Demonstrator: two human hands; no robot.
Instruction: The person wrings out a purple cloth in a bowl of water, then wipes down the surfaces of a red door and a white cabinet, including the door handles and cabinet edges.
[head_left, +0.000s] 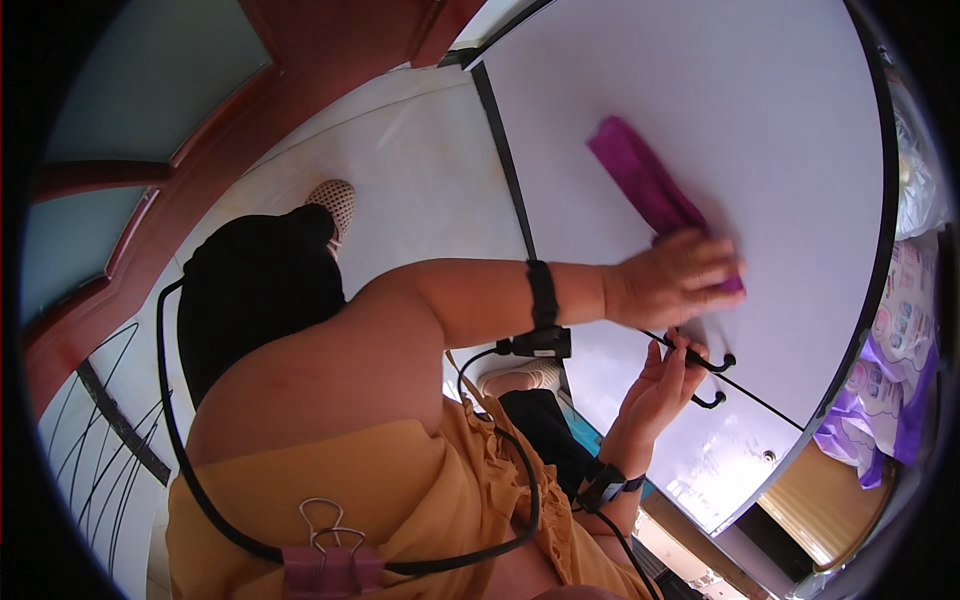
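Note:
A pale lilac cabinet panel (787, 150) with black edging fills the upper right. Over it is my left hand (675, 281), slightly blurred, its fingers closed on a folded purple cloth (637, 176) that sticks out towards the upper left; a small bit also shows by the fingertips. Just below, my right hand (664, 379) has its fingers around one end of a black curved handle (724, 364). A second black handle (709, 402) sits beside it, across the dark seam between two panels. A small round lock (769, 455) is farther down the lower panel.
Purple and white printed packages (900, 315) and a clear plastic bag (911, 180) lie beyond the cabinet's right edge. A red-brown framed glass door (225, 142) stands at the left. Black cables run from my wrist straps past my clothing. Thin dark wires (112, 420) show at the lower left.

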